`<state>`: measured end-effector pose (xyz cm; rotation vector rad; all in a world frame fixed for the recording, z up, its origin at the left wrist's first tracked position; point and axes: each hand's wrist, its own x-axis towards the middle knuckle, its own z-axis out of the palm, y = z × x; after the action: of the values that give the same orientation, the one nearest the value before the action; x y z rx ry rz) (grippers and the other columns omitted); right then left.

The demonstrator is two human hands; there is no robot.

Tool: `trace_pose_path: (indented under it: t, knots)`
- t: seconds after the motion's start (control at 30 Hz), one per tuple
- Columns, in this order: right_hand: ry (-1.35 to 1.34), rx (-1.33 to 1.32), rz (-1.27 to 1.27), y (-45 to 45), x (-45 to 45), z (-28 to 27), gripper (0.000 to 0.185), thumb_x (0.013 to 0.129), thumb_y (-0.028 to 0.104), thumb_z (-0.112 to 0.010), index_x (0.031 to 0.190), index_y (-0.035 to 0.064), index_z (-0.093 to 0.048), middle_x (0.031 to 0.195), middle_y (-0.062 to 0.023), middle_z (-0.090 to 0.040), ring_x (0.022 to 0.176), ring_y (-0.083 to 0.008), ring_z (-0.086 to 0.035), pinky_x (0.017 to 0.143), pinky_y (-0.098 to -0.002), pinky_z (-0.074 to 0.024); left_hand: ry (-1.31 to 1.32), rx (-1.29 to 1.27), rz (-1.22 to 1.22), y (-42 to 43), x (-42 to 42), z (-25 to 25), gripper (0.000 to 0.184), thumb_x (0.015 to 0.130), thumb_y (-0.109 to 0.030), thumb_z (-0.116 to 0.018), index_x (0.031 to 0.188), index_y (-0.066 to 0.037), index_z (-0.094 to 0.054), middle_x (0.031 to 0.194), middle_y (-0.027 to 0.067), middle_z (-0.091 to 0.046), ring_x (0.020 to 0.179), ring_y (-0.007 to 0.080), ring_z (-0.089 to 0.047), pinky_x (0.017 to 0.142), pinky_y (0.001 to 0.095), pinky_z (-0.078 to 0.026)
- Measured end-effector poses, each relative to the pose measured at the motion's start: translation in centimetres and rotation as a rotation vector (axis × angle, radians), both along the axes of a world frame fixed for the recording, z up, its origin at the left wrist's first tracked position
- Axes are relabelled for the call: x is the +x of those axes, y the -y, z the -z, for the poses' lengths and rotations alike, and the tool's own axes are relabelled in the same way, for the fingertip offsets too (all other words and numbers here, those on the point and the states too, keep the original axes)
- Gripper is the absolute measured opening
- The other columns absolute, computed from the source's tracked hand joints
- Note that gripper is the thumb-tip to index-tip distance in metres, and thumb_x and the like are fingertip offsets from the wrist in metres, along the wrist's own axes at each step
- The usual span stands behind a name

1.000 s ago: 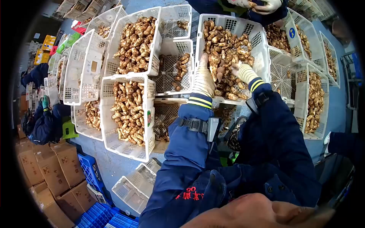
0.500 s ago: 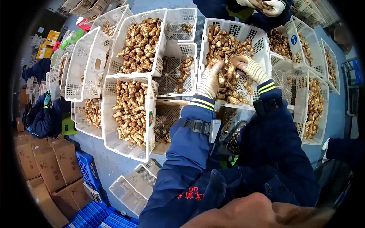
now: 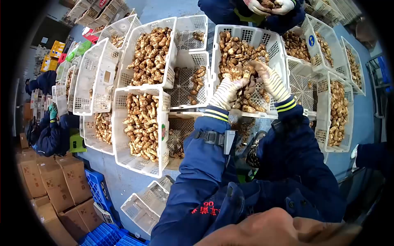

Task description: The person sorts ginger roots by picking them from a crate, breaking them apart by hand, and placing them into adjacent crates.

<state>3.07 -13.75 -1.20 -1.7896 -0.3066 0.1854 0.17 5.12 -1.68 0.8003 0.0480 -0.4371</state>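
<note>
Both my hands wear pale striped gloves and work over a white plastic crate (image 3: 279,51) of brown, knobbly mushrooms that look like matsutake. My left hand (image 3: 225,91) is closed round a mushroom (image 3: 247,72) at the crate's near side. From the right, my right hand (image 3: 269,80) curls its fingers over mushrooms at the same spot, close to the left fingertips. Its fingertips are partly hidden among the mushrooms. More mushrooms (image 3: 238,51) lie heaped in the far part of this crate.
Full mushroom crates stand at left (image 3: 141,127) and right (image 3: 338,110). Between them, a crate (image 3: 186,88) holds a few mushrooms. Opposite me, a person's gloved hands (image 3: 269,6) hold mushrooms. Cardboard boxes (image 3: 57,180), a blue pallet (image 3: 98,188) and a tilted white crate (image 3: 143,207) are at lower left.
My hands have come closer together, the left one turning inward round a mushroom. The whole view has shifted slightly, so the crates sit lower in it.
</note>
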Motion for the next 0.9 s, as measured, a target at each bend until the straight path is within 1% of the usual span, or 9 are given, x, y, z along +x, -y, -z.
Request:
trace_pose_path:
  t: [0.2,0.27,0.37,0.5,0.63,0.7,0.77,0.83,0.9]
  knots:
    - [-0.204,0.014,-0.075,2.6,1.0,4.7,0.045,0.098,0.031,-0.049,0.131,0.0005,-0.049,0.116,-0.0144,-0.064,0.1,-0.022,-0.063,0.085,-0.0318,-0.0524,0.059,0.033,-0.193,-2.2,-0.2,-0.9,0.027,0.085,-0.01,-0.065,0.11,-0.005,-0.056,0.085,0.0056,-0.065,0.074,0.0147,-0.063,0.068,0.0262,-0.055]
    - [-0.061,-0.56,-0.084,2.6,1.6,7.1,0.043,0.094,0.033,-0.051,0.126,0.0035,-0.055,0.115,-0.016,-0.064,0.103,-0.027,-0.063,0.089,-0.0345,-0.0497,-0.014,0.022,-0.352,-4.3,0.0,-0.9,0.024,0.086,-0.012,-0.064,0.108,-0.006,-0.057,0.085,0.0054,-0.064,0.076,0.0153,-0.063,0.072,0.0286,-0.056]
    - [-0.108,-0.909,-0.312,2.1,1.0,10.2,0.047,0.09,0.043,-0.051,0.121,0.0083,-0.06,0.114,-0.0182,-0.064,0.104,-0.0339,-0.061,0.092,-0.0388,-0.047,-0.026,0.075,-0.677,-7.9,-0.2,-0.6,0.019,0.088,-0.013,-0.062,0.105,-0.007,-0.057,0.09,0.0058,-0.063,0.083,0.0164,-0.063,0.08,0.0328,-0.057]
    - [-0.091,-1.134,-0.715,0.7,0.5,11.2,0.047,0.085,0.045,-0.052,0.105,0.0063,-0.069,0.103,-0.0183,-0.068,0.099,-0.0352,-0.063,0.09,-0.0417,-0.0485,-0.129,0.121,-1.047,-10.9,-1.2,-2.9,0.016,0.093,-0.015,-0.058,0.106,-0.006,-0.057,0.095,0.0069,-0.063,0.086,0.0176,-0.063,0.081,0.0334,-0.057]
    - [-0.198,-1.23,-0.647,0.2,-1.4,14.1,0.049,0.077,0.046,-0.056,0.084,-0.0001,-0.071,0.083,-0.023,-0.067,0.082,-0.0371,-0.066,0.077,-0.0425,-0.052,-0.158,-0.067,-1.049,-16.4,-1.6,0.2,0.017,0.096,-0.017,-0.052,0.105,-0.003,-0.058,0.107,0.0132,-0.063,0.096,0.0147,-0.061,0.077,0.0301,-0.057]
    - [-0.035,-1.265,-0.654,0.2,-1.2,18.3,0.046,0.076,0.043,-0.059,0.087,0.0013,-0.072,0.09,-0.0226,-0.068,0.088,-0.0368,-0.066,0.08,-0.0425,-0.0517,0.259,0.697,-1.124,-19.7,-2.3,4.5,0.036,0.089,-0.023,-0.064,0.119,-0.006,-0.057,0.112,0.0078,-0.062,0.101,0.0195,-0.058,0.087,0.0309,-0.05]
    - [-0.07,-1.255,-0.64,-0.5,-1.6,14.1,0.047,0.076,0.044,-0.059,0.091,0.0014,-0.072,0.096,-0.0225,-0.068,0.092,-0.0366,-0.065,0.082,-0.0431,-0.0515,0.146,-0.167,-1.365,-20.0,-4.3,0.7,0.059,0.085,-0.023,-0.068,0.137,-0.013,-0.042,0.123,0.0125,-0.056,0.111,0.0236,-0.053,0.092,0.0383,-0.048]
    - [-0.042,-1.312,-0.608,-0.3,-0.7,12.9,0.049,0.081,0.044,-0.058,0.1,0.0004,-0.07,0.098,-0.0219,-0.068,0.094,-0.0353,-0.065,0.083,-0.0417,-0.0517,0.068,0.336,-1.446,-22.5,-5.6,2.7,0.062,0.083,-0.019,-0.07,0.136,-0.013,-0.038,0.121,0.0147,-0.056,0.11,0.0254,-0.054,0.09,0.0395,-0.05]
    - [0.087,-0.953,-0.616,1.2,0.8,12.7,0.049,0.085,0.044,-0.057,0.101,-0.0004,-0.069,0.098,-0.02,-0.069,0.094,-0.0316,-0.066,0.083,-0.0398,-0.0516,-0.21,0.733,-1.374,-19.2,-7.0,-1.2,0.055,0.082,-0.015,-0.07,0.128,-0.008,-0.042,0.116,0.0179,-0.058,0.106,0.0264,-0.057,0.088,0.0405,-0.052]
